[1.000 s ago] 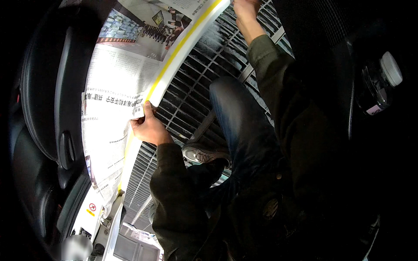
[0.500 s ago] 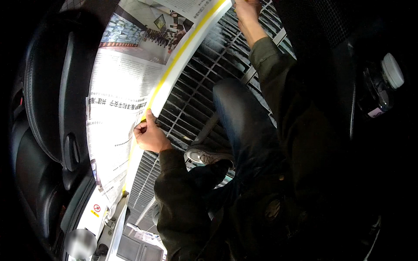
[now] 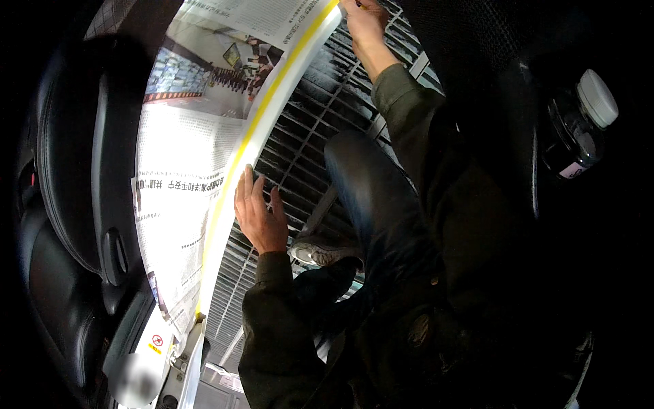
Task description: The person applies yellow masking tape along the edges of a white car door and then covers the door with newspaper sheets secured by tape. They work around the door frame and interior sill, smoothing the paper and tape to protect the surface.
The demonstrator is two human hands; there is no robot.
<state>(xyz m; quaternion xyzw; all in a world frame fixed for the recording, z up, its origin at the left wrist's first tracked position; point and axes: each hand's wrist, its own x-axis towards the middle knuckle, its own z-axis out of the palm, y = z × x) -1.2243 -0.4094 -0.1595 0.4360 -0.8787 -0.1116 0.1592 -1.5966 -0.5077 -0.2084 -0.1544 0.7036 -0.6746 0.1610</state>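
Note:
Printed newspaper sheets point(image 3: 180, 150) hang over a pale car panel, beside dark seats. A strip of yellow masking tape point(image 3: 262, 102) runs in a curve along the sheets' right border, next to a bare white panel edge point(image 3: 228, 204). My left hand point(image 3: 262, 217) is at this edge with fingers stretched and apart, its fingertips touching or very near the white edge below the tape; nothing is in it. At the top of the picture my right hand point(image 3: 364, 26) is closed at the tape's upper end, and a small yellowish bit shows at its fingers. What it grips is mostly cut off.
Black car seats point(image 3: 68, 170) fill the left side. Below lies a metal floor grating point(image 3: 300, 129), with my bent knee point(image 3: 364, 184) and shoe point(image 3: 320, 252) over it. A dark jar with a white lid point(image 3: 597, 99) is at the right. A door latch point(image 3: 178, 361) sits lower left.
My left hand has let go of its pinch at the tape and opened its fingers, moving slightly right. The right hand has shifted a little left in the picture, still closed.

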